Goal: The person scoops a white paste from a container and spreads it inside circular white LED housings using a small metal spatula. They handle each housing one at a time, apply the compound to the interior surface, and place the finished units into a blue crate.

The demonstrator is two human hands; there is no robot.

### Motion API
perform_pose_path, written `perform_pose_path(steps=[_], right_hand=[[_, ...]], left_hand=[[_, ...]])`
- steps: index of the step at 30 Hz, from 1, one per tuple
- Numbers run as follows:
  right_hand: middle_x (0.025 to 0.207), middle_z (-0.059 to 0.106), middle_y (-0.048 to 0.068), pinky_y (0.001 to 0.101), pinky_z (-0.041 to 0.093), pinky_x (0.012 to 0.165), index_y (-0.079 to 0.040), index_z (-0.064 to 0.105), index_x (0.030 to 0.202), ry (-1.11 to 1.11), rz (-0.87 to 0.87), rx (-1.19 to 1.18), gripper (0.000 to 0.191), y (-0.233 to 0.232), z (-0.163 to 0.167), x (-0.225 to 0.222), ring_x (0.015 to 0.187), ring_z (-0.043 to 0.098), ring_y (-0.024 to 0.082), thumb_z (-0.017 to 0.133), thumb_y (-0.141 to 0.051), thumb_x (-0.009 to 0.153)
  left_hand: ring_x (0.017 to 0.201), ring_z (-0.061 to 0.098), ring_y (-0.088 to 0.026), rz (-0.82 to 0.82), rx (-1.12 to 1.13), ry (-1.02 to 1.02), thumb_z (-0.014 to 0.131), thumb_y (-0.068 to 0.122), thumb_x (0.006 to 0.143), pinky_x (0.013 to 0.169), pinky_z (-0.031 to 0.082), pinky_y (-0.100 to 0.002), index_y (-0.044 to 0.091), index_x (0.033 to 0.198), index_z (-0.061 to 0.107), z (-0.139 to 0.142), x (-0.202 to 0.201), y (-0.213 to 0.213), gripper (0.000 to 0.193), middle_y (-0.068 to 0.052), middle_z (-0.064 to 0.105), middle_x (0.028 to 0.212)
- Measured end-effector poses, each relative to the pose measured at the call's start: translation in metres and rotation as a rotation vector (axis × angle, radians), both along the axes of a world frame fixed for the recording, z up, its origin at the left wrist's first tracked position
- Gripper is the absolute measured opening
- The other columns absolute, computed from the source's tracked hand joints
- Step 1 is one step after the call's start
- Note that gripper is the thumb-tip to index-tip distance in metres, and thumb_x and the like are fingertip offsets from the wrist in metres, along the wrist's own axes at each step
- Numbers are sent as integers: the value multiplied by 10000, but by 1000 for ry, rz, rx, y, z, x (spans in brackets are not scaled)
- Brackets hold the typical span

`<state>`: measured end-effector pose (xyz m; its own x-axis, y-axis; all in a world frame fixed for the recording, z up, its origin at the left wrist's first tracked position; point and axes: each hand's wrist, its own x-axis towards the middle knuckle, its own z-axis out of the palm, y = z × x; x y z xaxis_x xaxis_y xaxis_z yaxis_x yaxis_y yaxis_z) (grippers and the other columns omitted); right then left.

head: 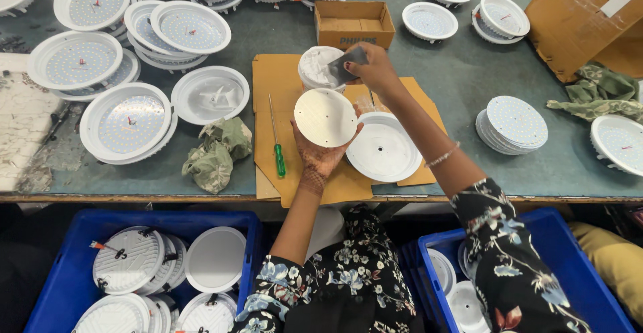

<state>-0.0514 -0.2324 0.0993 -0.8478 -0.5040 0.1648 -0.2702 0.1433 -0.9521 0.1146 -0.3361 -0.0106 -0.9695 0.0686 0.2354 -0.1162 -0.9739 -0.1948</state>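
Two blue crates (67,273) of lamp housings sit under us while we work paste at the bench.

We hold a round white disc (325,116) flat on our left hand (320,153), fingers spread beneath it rather than closed over the rim, above the cardboard sheet (276,82). Our right hand (376,70) is pinched shut on a small grey scraper (349,65) at the white paste tub (317,65). Resting only on the fingers, the disc could tip and slide onto the white housing (383,151) just beside it if we press hard. Paste might also drip onto the cardboard, near the green screwdriver (277,147).
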Motion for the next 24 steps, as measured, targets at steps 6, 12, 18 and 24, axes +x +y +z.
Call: perform_pose_path(steps=[6,12,18,24], right_hand=[[1017,761,127,305,571,834,-27,731,1221,293,-76,-2,269,22,-26,50,905,689,178,623,41,984],[1045,755,149,324,556,876,-89,679,1356,532,-144,80,467,6,-55,113,912,714,228,581,58,923],[1440,623,163,403,481,1121,-79,619,1397,775,-78,216,553,-12,-76,151,1378,570,324,585,75,867],[1397,637,126,393,500,1057,-98,648,1346,705,-89,300,550,5,-74,175,1337,587,300,660,20,809]], left_hand=[[1437,384,-459,6,-22,-7,607,798,799,1212,299,-646,162,1590,315,-6,-4,2,1056,-240,360,1564],[1439,389,-444,61,-58,-24,602,804,794,1219,289,-651,165,1596,298,-18,-10,1,1069,-231,361,1566],[1440,394,-428,139,-122,-45,597,811,790,1226,278,-656,169,1602,281,-31,-8,-2,1083,-223,362,1568],[1442,400,-412,92,-206,1,591,818,785,1234,267,-661,172,1608,264,-30,-4,3,1096,-214,363,1571]])
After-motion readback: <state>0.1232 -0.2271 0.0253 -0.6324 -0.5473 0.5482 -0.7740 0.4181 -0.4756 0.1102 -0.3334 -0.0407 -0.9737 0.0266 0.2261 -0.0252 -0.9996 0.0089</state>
